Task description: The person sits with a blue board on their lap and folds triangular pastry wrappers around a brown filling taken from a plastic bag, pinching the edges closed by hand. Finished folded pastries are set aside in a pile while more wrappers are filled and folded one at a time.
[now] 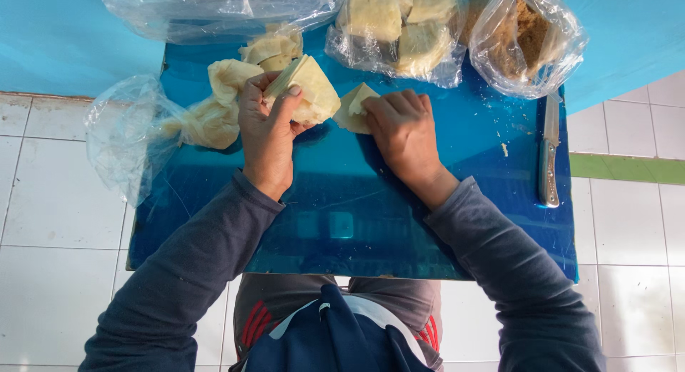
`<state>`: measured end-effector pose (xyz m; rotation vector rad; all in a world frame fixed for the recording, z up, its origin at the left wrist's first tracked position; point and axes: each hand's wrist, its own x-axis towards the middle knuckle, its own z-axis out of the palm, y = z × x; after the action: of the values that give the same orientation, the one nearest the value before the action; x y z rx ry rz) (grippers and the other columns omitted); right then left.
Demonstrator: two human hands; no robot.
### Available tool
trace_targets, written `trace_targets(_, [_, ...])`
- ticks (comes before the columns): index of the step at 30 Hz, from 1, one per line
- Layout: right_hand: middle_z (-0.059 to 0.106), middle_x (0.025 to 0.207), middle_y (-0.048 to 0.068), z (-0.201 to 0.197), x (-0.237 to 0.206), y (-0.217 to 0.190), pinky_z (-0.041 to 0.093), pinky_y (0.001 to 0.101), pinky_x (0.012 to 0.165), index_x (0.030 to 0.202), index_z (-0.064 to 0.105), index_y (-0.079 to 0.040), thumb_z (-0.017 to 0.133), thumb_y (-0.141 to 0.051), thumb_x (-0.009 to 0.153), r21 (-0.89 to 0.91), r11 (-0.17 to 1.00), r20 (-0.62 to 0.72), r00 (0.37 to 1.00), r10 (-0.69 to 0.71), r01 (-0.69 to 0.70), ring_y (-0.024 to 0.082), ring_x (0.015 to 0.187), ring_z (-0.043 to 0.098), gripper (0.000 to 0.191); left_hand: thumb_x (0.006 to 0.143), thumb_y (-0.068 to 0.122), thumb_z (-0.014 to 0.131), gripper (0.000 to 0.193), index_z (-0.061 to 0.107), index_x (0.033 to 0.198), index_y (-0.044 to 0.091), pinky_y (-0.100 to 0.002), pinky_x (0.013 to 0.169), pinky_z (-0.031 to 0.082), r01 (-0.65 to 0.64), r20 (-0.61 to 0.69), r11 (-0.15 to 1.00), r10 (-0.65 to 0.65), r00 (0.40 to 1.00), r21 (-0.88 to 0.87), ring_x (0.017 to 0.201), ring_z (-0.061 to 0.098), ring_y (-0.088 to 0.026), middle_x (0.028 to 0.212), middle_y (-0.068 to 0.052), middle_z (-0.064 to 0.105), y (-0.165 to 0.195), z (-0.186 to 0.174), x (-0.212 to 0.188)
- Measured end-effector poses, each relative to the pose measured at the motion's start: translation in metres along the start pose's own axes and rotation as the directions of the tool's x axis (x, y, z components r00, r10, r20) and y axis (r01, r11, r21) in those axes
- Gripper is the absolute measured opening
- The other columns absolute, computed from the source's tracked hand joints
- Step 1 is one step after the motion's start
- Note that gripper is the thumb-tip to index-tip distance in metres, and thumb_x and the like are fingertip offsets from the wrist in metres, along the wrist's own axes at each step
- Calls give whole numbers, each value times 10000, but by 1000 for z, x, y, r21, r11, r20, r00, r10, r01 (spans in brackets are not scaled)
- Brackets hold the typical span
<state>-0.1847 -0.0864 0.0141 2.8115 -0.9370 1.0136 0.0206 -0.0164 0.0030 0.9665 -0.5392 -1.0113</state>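
My left hand grips a stack of pale yellow dough-like sheets, lifted slightly off the shiny blue board. My right hand presses its fingers on a single pale sheet lying flat on the board just right of the stack. Both sleeves are dark grey.
A clear bag with more pale sheets lies left of my left hand. At the back stand an empty-looking clear bag, a bag of yellow blocks and a bag of brown crumbs. A knife rests along the board's right edge. White floor tiles surround it.
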Motion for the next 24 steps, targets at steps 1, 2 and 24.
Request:
trace_targets(1, [680, 922, 60, -1, 0, -4, 430, 425, 806, 1061, 710, -91, 768, -122, 918, 6, 1000, 40, 999, -15, 15, 280, 877, 609, 158, 957, 159, 687, 372, 511, 1269, 62, -323, 766, 655, 0, 2, 1000, 0, 1000, -9, 1032, 708, -173, 1225, -96, 634, 0, 0, 0])
trace_targets(2, [680, 929, 56, -2, 0, -6, 437, 423, 815, 1064, 705, -94, 758, -115, 923, 8, 999, 48, 998, -41, 40, 274, 890, 618, 152, 958, 160, 687, 374, 511, 1273, 61, -318, 766, 652, 0, 3, 1000, 0, 1000, -17, 1033, 707, -170, 1229, -95, 634, 0, 0, -1])
trace_targets(24, [693, 963, 65, -6, 6, -29, 467, 410, 816, 1179, 669, -46, 693, -110, 909, -164, 972, 125, 981, -149, 169, 254, 905, 661, 278, 979, 105, 682, 303, 539, 1237, 35, -276, 776, 621, -30, 30, 999, 31, 999, -36, 972, 682, -118, 1147, -89, 661, -16, 0, 6])
